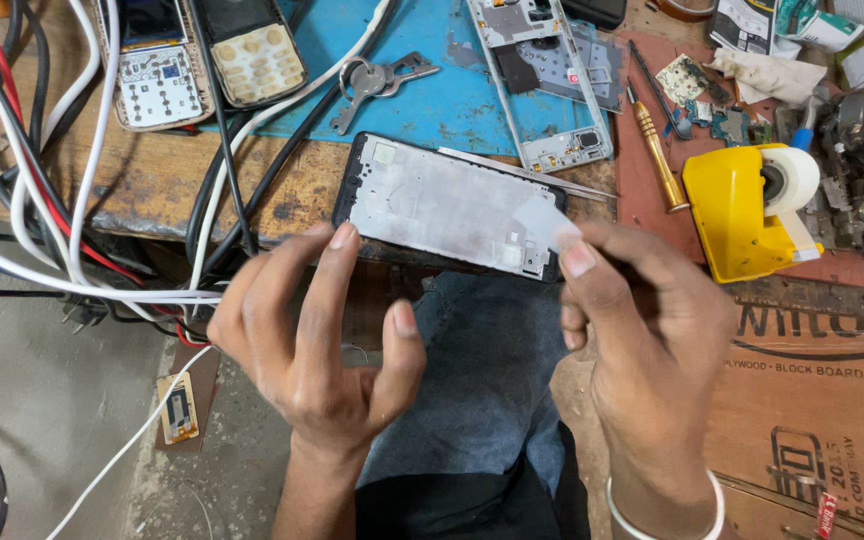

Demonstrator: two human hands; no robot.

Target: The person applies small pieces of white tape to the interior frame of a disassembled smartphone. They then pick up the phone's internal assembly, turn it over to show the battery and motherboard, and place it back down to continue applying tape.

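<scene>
Both hands sit closest to the lens, over a denim-clad knee [482,370]. Left hand [317,340]: palm turned up and toward the camera, fingers spread apart and loosely curled, gripping nothing; index fingertip touches or nearly touches the near edge of the phone frame [447,205], can't tell which. Right hand [642,350]: thumb and forefinger pinched together on a small translucent piece of tape [544,222], held just over the frame's right end; remaining fingers curled in, white bangle [667,515] at the wrist. Phone frame lies flat at the near edge of the wooden bench [152,175], inner side up, pale metal plate inside a black rim, long axis running left-right and slightly tilted, right end overhanging toward the knee. Thin metal tweezers [527,172] lie along its far edge. Beyond it, a blue mat [432,100] carries a key bunch [377,80] and a second stripped phone frame [547,80], silver. Far left: two old keypad phones [207,60], opened, with a tangle of white, black and red cables [62,200] running across the bench and down over the edge. Right of the frame: brass-handled screwdriver [659,150] on a reddish mat, small circuit boards [697,95] past it, then a yellow tape dispenser [742,205] with a white roll, well apart from the right hand. Printed cardboard sheet [822,390] lies below the dispenser. Small phone part [178,408] on the concrete floor, lower left.
</scene>
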